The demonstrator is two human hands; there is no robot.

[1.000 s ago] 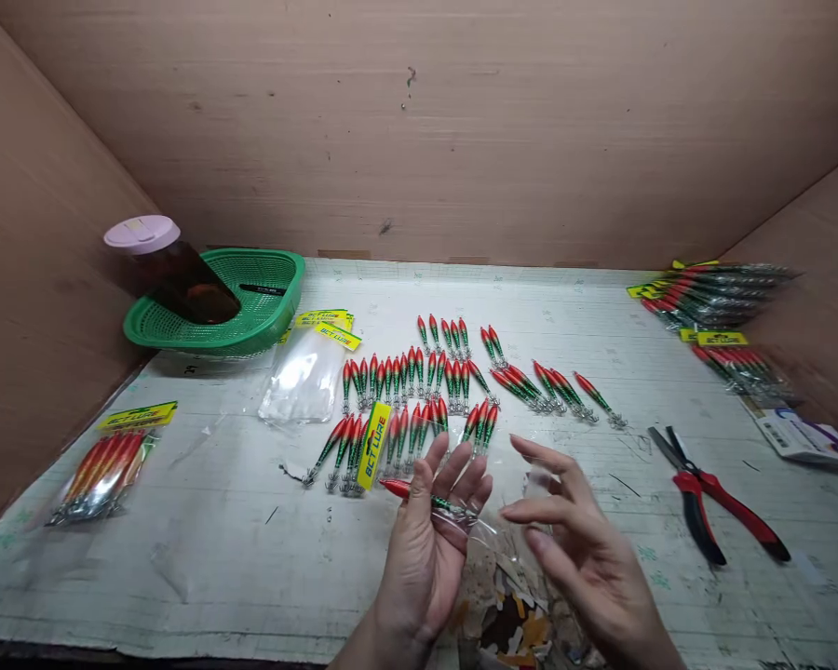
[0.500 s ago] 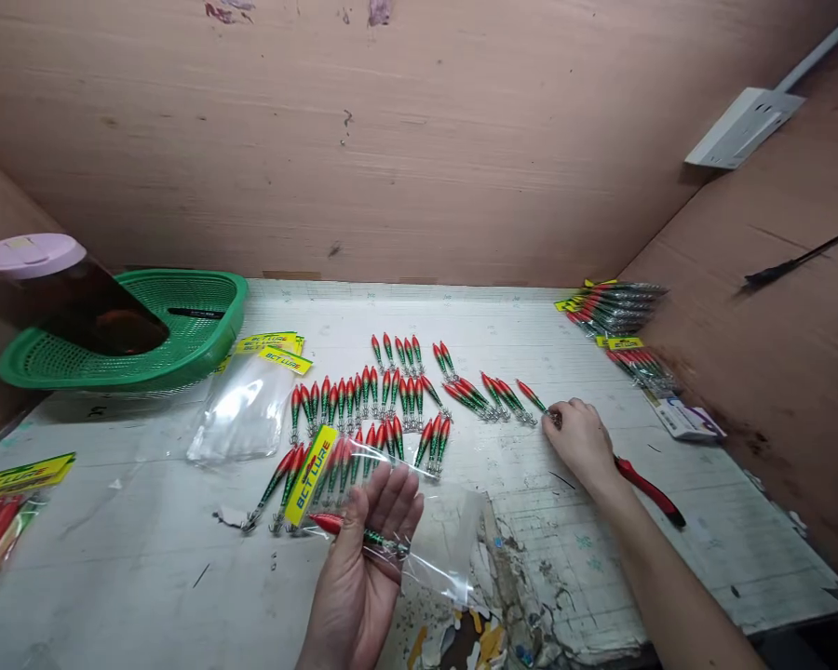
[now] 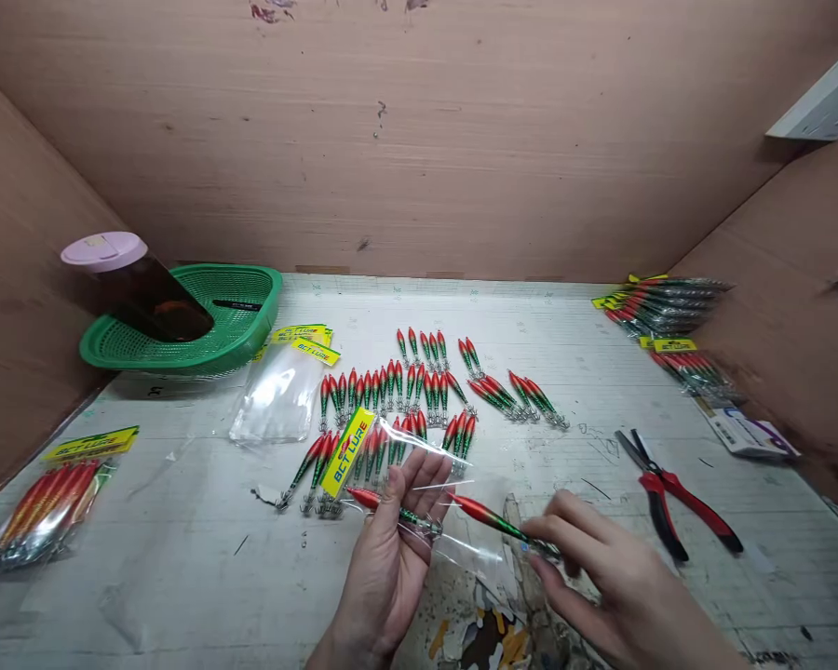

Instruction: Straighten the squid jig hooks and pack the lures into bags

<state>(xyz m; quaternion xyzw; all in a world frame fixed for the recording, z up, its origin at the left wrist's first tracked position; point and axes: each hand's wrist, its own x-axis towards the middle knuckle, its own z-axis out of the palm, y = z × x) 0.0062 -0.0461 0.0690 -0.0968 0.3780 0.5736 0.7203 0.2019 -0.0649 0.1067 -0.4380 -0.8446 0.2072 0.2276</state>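
Note:
My left hand [image 3: 395, 558] lies palm up, its thumb pressing a red-and-green fishing lure [image 3: 364, 499] and a clear plastic bag [image 3: 471, 535] with a yellow BCT LURE header [image 3: 349, 451]. I cannot tell whether that lure is inside the bag or over it. My right hand [image 3: 587, 568] pinches a second red-and-green lure [image 3: 489, 513] by its hooked end, the red tip pointing left over the bag. Beyond both hands, many similar lures [image 3: 370, 391] lie in rows on the white tabletop. The bag and left hand partly cover the nearest row.
Red-handled pliers [image 3: 663, 484] rest at right. Packed lures stand at back right [image 3: 670, 302] and front left [image 3: 48, 498]. Left of the rows lie stacked bags [image 3: 279, 395] and a green basket [image 3: 251, 340] with a dark bottle [image 3: 160, 302]. A wooden wall [image 3: 447, 167] rises behind.
My right hand has taken a lure from the right end of the rows and brought it left and nearer, beside the bag. The pliers are now uncovered. The view has shifted left.

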